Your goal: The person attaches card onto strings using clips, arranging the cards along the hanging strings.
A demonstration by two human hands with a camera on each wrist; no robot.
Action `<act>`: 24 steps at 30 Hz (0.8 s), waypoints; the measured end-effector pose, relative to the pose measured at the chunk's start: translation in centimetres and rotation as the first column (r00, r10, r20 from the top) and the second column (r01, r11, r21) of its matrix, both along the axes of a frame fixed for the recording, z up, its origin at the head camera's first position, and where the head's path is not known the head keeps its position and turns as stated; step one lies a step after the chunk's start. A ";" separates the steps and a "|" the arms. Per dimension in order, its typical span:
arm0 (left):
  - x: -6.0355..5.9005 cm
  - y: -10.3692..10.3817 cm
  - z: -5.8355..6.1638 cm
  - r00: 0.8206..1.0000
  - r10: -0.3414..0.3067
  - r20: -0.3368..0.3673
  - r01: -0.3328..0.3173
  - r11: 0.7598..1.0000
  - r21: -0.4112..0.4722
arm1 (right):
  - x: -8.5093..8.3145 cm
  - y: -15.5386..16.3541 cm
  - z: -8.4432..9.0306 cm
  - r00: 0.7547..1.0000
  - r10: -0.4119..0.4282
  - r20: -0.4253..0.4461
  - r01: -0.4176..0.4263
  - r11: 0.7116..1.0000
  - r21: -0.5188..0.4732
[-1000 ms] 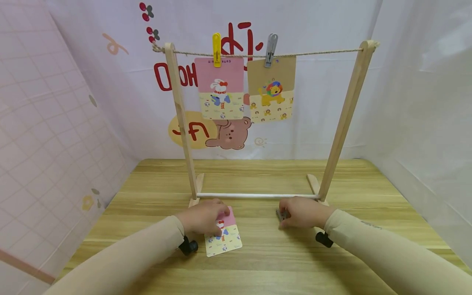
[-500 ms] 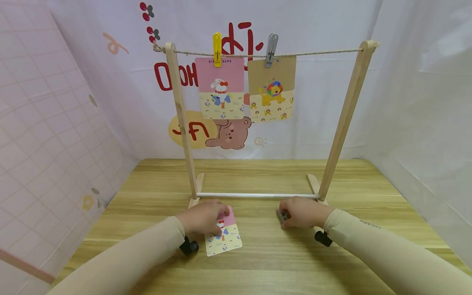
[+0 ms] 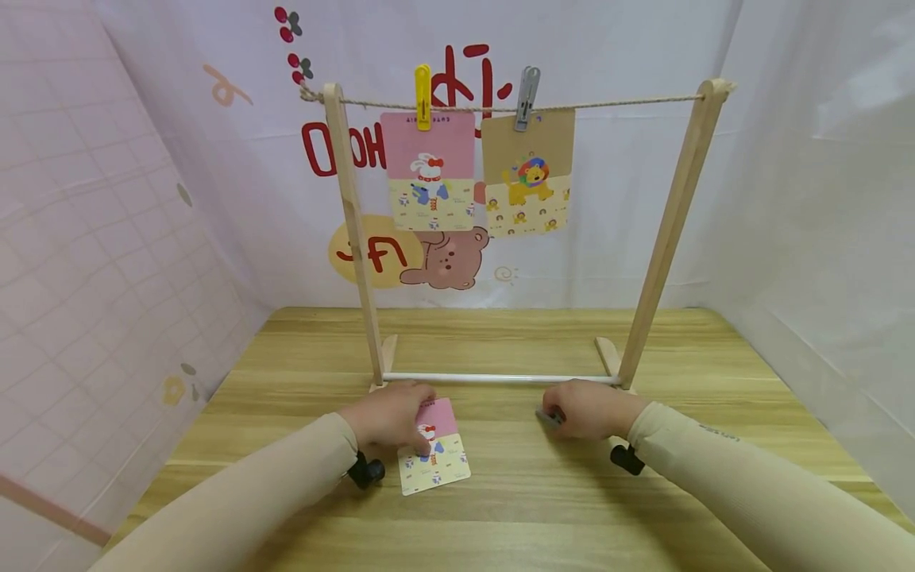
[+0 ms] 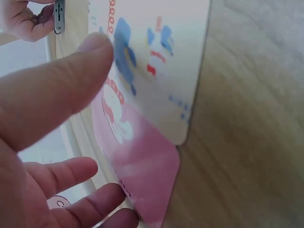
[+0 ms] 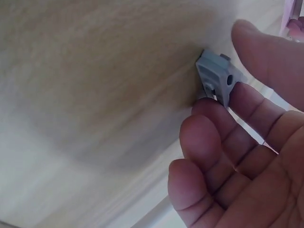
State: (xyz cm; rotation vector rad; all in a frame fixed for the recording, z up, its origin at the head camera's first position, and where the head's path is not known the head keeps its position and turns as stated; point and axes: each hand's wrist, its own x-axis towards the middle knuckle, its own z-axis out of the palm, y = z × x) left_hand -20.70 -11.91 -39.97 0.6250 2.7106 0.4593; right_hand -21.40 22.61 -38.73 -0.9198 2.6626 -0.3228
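The step in hand looks like the pick-up. The left hand [image 3: 389, 417] lies on the pink-and-yellow rabbit picture card [image 3: 434, 457], thumb on its face and fingers at its far edge, the card flat on the wooden worktop [image 3: 500, 508] towards the near edge. The right hand [image 3: 586, 409] pinches a small grey plastic clothes peg [image 5: 216, 76] lying on the worktop. Next, I judge, each must be lifted cleanly, the card's edge raised first.
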 end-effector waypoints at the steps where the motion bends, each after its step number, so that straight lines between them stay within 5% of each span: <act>1: 0.0 0.0 0.0 1.000 0.002 -0.003 -0.002 1.000 -0.009 | 0.0 0.0 0.0 1.000 0.001 -0.001 -0.001 1.000 -0.003; 24: -0.5 0.2 -0.3 0.995 0.072 0.065 -0.075 0.996 0.046 | -0.2 0.2 -0.9 1.000 0.004 -0.019 -0.004 1.000 -0.017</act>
